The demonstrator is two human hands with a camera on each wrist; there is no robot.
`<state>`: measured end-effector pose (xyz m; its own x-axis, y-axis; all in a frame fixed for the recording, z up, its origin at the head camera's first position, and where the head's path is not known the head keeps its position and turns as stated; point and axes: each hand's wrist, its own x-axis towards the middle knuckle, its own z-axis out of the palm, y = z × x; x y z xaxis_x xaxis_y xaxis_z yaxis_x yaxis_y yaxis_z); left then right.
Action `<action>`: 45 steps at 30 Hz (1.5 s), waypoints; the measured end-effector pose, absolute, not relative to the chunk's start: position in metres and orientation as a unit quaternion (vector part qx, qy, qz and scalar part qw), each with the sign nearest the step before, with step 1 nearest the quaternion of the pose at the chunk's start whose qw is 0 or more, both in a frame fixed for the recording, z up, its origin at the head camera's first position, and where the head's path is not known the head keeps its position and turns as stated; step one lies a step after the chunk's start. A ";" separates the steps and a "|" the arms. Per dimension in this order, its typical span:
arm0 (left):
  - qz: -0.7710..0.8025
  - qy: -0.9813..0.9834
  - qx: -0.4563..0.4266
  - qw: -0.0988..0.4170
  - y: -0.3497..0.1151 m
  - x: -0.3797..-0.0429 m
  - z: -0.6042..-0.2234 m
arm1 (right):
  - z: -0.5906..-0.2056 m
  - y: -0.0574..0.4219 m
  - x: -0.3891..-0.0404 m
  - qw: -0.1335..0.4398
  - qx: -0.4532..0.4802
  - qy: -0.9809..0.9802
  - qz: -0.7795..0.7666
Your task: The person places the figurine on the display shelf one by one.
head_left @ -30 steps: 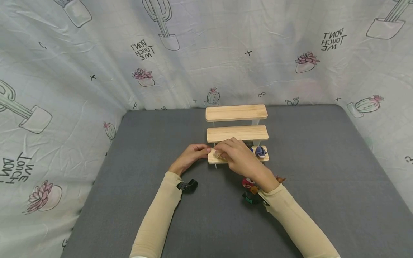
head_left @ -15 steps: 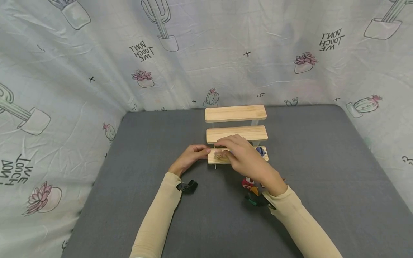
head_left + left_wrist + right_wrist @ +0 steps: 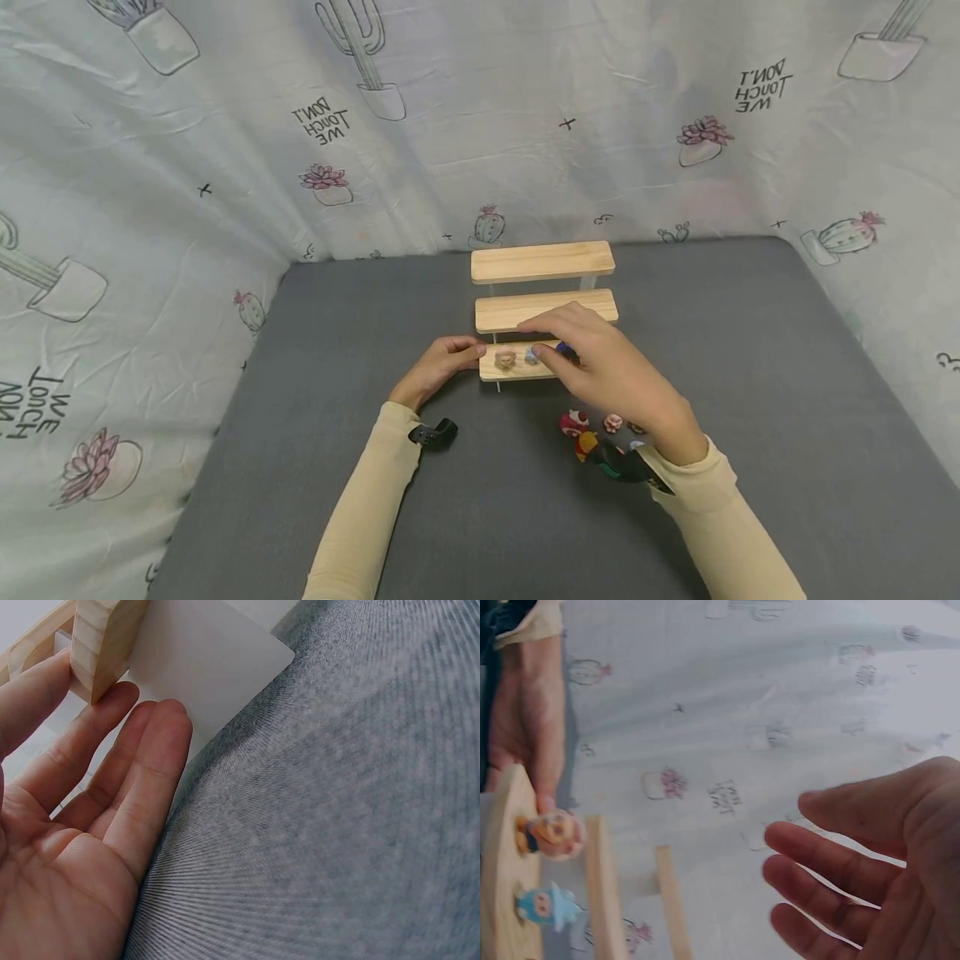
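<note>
My left hand [image 3: 438, 368] pinches the left end of the lowest board of a three-step wooden display shelf [image 3: 543, 263]. In the left wrist view the thumb and index finger meet that wooden board [image 3: 111, 645] at its corner. Two small figurines stand on this step: a tan one [image 3: 555, 834] nearest the left hand and a light blue one [image 3: 547, 906] beside it. A dark blue figurine [image 3: 567, 351] is partly hidden behind my right hand [image 3: 618, 367]. That hand hovers over the right part of the step, fingers extended and apart, holding nothing.
On the grey table in front of the shelf lie more figurines: a red one [image 3: 573, 422], an orange one [image 3: 587, 446] and a pinkish one [image 3: 612, 423], partly covered by the right forearm. A printed curtain [image 3: 450, 125] hangs behind the table.
My right hand has let go of the tan figurine and moved to the right, uncovering it and the light blue one. The left hand stays at the shelf's end.
</note>
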<state>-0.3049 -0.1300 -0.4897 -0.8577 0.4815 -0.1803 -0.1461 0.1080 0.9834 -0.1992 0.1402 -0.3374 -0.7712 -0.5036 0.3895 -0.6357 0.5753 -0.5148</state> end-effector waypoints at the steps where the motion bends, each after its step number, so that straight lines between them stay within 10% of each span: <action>1: 0.656 0.706 0.119 0.238 -0.131 -0.305 -0.489 | -0.336 0.141 -0.198 0.102 0.323 -0.881 0.329; 23: 0.659 0.710 0.112 0.221 -0.143 -0.303 -0.487 | -0.354 0.191 -0.188 0.162 0.330 -0.882 0.295; 45: 0.662 0.699 0.128 0.237 -0.135 -0.306 -0.494 | -0.434 0.223 -0.162 0.052 0.200 -0.940 0.272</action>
<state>-0.3057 -0.1349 -0.4936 -0.8551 0.4927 -0.1613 -0.1341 0.0905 0.9868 -0.1621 0.2229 -0.4341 -0.9145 -0.3474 0.2073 -0.4044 0.7725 -0.4895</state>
